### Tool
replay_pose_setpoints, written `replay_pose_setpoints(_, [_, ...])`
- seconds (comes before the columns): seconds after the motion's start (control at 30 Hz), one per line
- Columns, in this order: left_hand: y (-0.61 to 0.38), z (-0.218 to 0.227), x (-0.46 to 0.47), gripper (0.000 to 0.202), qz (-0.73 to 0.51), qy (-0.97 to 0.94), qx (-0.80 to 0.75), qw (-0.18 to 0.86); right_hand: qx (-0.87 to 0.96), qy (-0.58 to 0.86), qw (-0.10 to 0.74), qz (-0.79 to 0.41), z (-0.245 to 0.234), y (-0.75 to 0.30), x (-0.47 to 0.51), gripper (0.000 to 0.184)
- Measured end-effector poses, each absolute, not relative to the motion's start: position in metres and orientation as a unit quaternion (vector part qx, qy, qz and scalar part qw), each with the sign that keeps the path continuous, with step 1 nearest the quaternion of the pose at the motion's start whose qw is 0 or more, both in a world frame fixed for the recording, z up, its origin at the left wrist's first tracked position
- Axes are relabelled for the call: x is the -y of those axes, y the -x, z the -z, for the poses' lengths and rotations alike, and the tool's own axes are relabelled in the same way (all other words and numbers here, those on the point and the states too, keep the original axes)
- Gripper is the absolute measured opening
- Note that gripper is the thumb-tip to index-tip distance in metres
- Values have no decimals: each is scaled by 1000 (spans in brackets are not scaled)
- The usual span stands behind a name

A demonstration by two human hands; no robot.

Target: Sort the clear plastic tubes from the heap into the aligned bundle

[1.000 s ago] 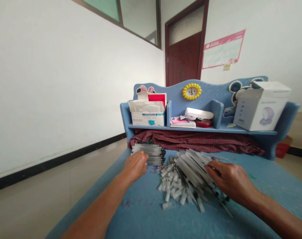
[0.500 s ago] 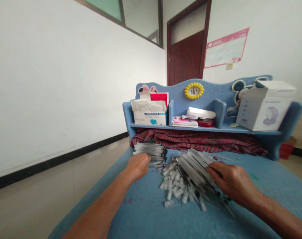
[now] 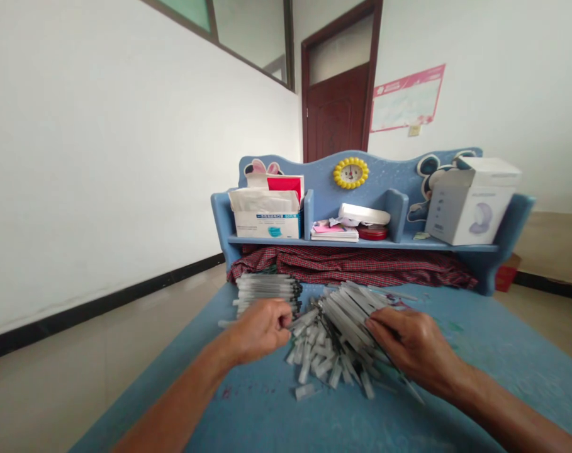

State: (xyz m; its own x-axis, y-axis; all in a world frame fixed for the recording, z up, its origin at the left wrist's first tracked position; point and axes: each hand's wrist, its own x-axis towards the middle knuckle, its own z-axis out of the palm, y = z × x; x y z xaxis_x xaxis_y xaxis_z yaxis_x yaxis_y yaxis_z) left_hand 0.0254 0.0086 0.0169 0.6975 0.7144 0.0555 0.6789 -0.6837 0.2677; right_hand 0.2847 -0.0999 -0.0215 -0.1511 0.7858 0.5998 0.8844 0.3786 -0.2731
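A loose heap of slim plastic tubes with black tips (image 3: 335,340) lies in the middle of the blue padded surface (image 3: 248,415). Behind and to its left is a neater bundle of parallel tubes (image 3: 267,292). My left hand (image 3: 260,330) is curled just in front of that bundle, and one tube end (image 3: 225,324) pokes out to its left. My right hand (image 3: 413,343) lies on the heap's right side, fingers among the tubes. Whether those fingers grip any tube is hidden.
A blue shelf unit (image 3: 361,242) stands behind the tubes, holding a face-mask box (image 3: 267,217), a white carton (image 3: 469,201) and a small clock (image 3: 350,173). Red plaid cloth (image 3: 352,267) lies bunched beneath it. Tiled floor flanks the blue surface.
My left hand has moved right, closer to the heap, with a tube end now showing beside it. My right hand has slid further left over the heap. The whole view has shifted slightly.
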Motion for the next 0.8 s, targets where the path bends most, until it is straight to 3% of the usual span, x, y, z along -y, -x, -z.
replay_pose_setpoints(0.3, [-43, -2, 9, 6, -120, -900, -315, 276, 768, 550, 328, -20, 22, -273, 104, 29])
replay_pose_setpoints(0.47, [-53, 10, 19, 12, -246, -906, -270, 214, 766, 553, 325, -30, 27, -273, 105, 28])
replay_pose_setpoints(0.8, [-55, 15, 26, 25, -257, -953, -151, 55, 743, 546, 377, -89, 20, -275, 106, 38])
